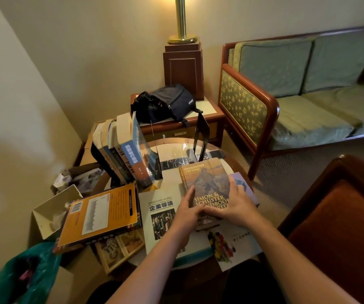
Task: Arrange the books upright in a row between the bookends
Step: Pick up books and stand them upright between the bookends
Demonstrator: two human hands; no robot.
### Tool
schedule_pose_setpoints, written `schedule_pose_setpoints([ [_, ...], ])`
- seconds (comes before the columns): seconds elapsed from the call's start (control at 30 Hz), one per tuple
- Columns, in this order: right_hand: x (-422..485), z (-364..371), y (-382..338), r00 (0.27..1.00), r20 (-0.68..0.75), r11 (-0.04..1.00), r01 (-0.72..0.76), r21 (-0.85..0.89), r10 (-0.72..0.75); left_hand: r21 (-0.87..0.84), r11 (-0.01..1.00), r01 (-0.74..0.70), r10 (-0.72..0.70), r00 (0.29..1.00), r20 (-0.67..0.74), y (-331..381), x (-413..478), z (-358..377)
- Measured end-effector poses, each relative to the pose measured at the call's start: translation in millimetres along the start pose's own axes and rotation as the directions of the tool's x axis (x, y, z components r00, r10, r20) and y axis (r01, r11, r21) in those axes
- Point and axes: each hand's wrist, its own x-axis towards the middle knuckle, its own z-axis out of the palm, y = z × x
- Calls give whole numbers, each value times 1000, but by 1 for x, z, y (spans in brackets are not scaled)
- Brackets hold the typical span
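A brown Simon & Schuster handbook [205, 178] lies flat on the round table, on top of other books. My left hand [187, 210] grips its left edge and my right hand [231, 205] lies over its lower right part with fingers curled at the edge. Several books [124, 154] lean upright at the table's back left against a black bookend [98, 156]. A second black bookend [200, 137] stands apart at the back right. A white book with Chinese title [161, 213], an orange book [102, 218] and a purple book [242, 185] lie flat.
A black bag [165, 103] sits on a side table with a lamp base [183, 66] behind. A green sofa [297, 95] is at the right, an armchair [341, 227] at the near right. A white open box [54, 211] and green bag [23, 275] lie at the left.
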Motion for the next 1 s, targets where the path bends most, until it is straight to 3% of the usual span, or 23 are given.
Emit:
schedule_pose_setpoints([
  [0.27, -24, 7, 4, 998, -22, 963, 60, 263, -56, -125, 989, -81, 90, 994, 66, 4, -30, -24],
  [0.4, -29, 6, -2, 989, 16, 888, 126, 443, -148, -17, 983, -184, 184, 980, 76, 12, -48, -43],
  [0.5, -24, 6, -23, 983, -32, 827, 169, 536, -180, 93, 963, -251, 241, 964, 115, 29, -58, -59],
  [0.73, -14, 0, -83, 884, -216, 811, 466, 353, -414, 457, 733, -504, 526, 846, 91, 65, -66, -97],
  [0.9, -7, 3, -108, 838, -158, 808, 546, 223, -522, 548, 603, -579, 678, 735, 31, 74, -76, -117],
  [1.0, -4, 12, -110, 828, -138, 820, 558, 125, -543, 565, 612, -553, 669, 744, 3, 63, -78, -126],
])
